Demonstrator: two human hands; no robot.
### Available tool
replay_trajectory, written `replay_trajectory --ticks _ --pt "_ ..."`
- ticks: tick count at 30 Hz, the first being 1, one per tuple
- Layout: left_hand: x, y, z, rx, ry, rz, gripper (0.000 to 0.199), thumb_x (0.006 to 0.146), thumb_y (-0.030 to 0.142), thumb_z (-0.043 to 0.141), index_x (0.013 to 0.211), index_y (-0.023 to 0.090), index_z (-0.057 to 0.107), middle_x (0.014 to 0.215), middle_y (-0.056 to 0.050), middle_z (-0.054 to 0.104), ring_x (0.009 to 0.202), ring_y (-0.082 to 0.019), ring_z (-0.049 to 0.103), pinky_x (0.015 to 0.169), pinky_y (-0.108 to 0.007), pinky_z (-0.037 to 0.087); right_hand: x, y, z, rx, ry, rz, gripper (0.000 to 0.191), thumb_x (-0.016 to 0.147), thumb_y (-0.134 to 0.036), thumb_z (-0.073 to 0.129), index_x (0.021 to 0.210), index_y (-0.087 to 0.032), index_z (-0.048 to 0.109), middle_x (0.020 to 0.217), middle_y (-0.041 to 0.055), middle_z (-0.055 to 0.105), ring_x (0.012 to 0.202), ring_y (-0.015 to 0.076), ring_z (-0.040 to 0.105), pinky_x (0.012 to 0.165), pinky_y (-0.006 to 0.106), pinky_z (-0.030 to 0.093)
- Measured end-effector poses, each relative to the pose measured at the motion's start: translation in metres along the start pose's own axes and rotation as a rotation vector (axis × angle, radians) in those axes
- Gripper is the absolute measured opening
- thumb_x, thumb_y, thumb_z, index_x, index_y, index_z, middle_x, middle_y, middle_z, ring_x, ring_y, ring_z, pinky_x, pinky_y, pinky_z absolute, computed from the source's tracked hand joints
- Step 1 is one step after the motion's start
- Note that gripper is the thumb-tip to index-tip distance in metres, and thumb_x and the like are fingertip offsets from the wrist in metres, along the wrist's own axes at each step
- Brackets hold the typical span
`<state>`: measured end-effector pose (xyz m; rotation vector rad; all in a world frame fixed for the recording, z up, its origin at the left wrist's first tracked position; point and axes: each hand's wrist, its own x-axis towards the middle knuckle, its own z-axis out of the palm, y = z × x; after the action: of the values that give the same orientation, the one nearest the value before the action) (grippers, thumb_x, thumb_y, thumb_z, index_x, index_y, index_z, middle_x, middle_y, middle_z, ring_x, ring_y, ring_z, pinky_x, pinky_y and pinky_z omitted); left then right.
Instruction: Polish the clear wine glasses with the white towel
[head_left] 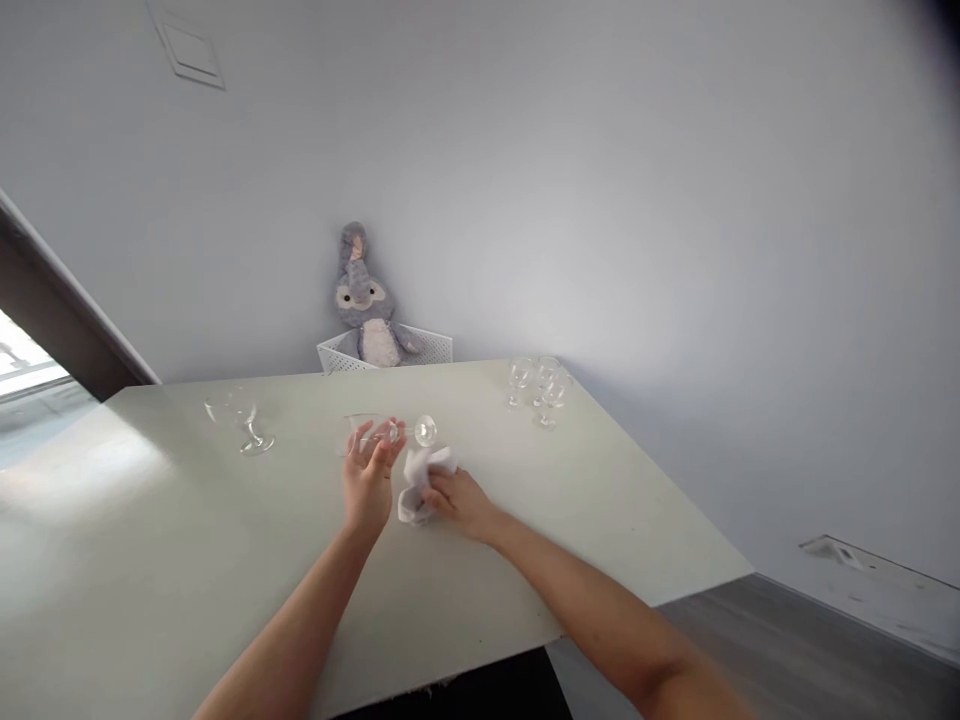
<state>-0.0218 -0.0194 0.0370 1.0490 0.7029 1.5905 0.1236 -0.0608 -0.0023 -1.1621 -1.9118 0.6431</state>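
A clear stemmed glass lies sideways in my left hand, its bowl to the left and its round foot to the right. My left fingers curl round the bowl from below. Just right of it, my right hand grips a crumpled white cloth. The cloth is below the glass's foot, close to the tabletop; whether it touches the glass is hard to tell.
On the pale table, a larger stemmed glass stands at the left. Several small stemmed glasses stand at the back right. Behind the table's back edge, a grey plush toy sits in a white basket against the wall.
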Motion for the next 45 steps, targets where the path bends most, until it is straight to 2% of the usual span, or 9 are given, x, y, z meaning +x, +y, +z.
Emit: replay_trajectory --ticks 4,8,10,15,19,23,30,41,45 --pt "0.000 0.008 -0.004 0.142 0.034 0.173 0.051 0.072 0.033 0.064 0.113 0.025 0.036 0.117 -0.009 0.053 0.111 -0.023 0.051 0.095 -0.042 0.038 -0.004 -0.014 -0.007 -0.441 0.102 -0.078 0.030 0.085 -0.044 0.041 0.088 -0.024 0.064 0.116 0.0043 0.053 0.084 0.0191 0.050 0.076 0.033 0.037" --pt "-0.011 -0.001 0.000 0.349 -0.133 0.220 0.050 0.069 0.034 0.065 0.111 0.022 0.039 0.113 -0.010 0.055 0.111 -0.024 0.049 0.096 -0.042 0.035 -0.003 -0.020 -0.020 -0.602 0.359 -0.025 0.035 0.086 -0.040 0.041 0.108 -0.018 0.056 0.100 0.0115 0.054 0.085 0.0222 0.046 0.075 0.035 0.037" --pt "-0.019 -0.009 0.004 0.434 -0.260 0.224 0.048 0.068 0.037 0.066 0.107 0.021 0.043 0.111 -0.010 0.055 0.111 -0.024 0.049 0.096 -0.042 0.035 -0.003 -0.019 -0.020 -0.653 0.365 -0.023 0.039 0.084 -0.040 0.043 0.113 -0.016 0.053 0.088 0.0110 0.055 0.081 0.0229 0.046 0.073 0.036 0.037" --pt "-0.028 -0.017 0.011 0.566 -0.521 0.219 0.063 0.068 0.046 0.063 0.121 0.021 0.038 0.119 -0.012 0.052 0.118 -0.026 0.042 0.098 -0.043 0.030 0.004 0.004 -0.022 -0.575 0.281 0.112 0.026 0.086 -0.034 0.040 0.082 -0.021 0.063 0.076 0.0070 0.059 0.073 0.0197 0.051 0.063 0.029 0.036" --pt "-0.017 -0.005 0.004 0.638 -0.391 0.253 0.058 0.077 0.041 0.054 0.127 0.024 0.031 0.124 -0.010 0.049 0.119 -0.023 0.040 0.097 -0.043 0.030 0.017 0.042 -0.058 -0.430 0.399 0.468 0.025 0.081 -0.035 0.044 0.078 -0.020 0.064 0.073 0.0060 0.062 0.070 0.0191 0.055 0.062 0.027 0.036" --pt "-0.007 0.001 -0.004 0.583 -0.156 0.227 0.035 0.082 0.039 0.047 0.113 0.022 0.044 0.111 -0.009 0.056 0.108 -0.021 0.049 0.091 -0.038 0.037 0.025 0.083 -0.099 -0.411 0.452 0.628 0.033 0.079 -0.035 0.042 0.057 -0.017 0.058 0.060 0.0048 0.059 0.059 0.0166 0.053 0.056 0.025 0.036" --pt "-0.003 -0.009 -0.010 0.543 -0.087 0.143 0.027 0.081 0.040 0.047 0.101 0.021 0.050 0.101 -0.007 0.059 0.096 -0.019 0.054 0.084 -0.034 0.039 0.028 0.114 -0.114 -0.412 0.482 0.788 0.024 0.077 -0.032 0.044 0.066 -0.018 0.060 0.071 0.0054 0.062 0.065 0.0168 0.057 0.056 0.024 0.037" --pt "0.011 0.015 -0.018 0.548 -0.004 0.122 0.023 0.080 0.037 0.046 0.092 0.019 0.055 0.096 -0.006 0.061 0.092 -0.018 0.055 0.077 -0.030 0.043 0.020 0.100 -0.120 -0.462 0.428 0.790 0.026 0.077 -0.030 0.044 0.096 -0.018 0.057 0.082 0.0064 0.062 0.079 0.0204 0.056 0.061 0.026 0.037" --pt "0.007 0.041 -0.031 0.879 -0.333 0.109 0.024 0.076 0.022 0.043 0.096 0.022 0.056 0.102 -0.004 0.061 0.095 -0.019 0.055 0.080 -0.033 0.043 -0.010 0.063 -0.101 -0.448 0.380 0.660 0.021 0.078 -0.029 0.044 0.094 -0.021 0.056 0.077 0.0016 0.060 0.072 0.0161 0.055 0.063 0.025 0.036"
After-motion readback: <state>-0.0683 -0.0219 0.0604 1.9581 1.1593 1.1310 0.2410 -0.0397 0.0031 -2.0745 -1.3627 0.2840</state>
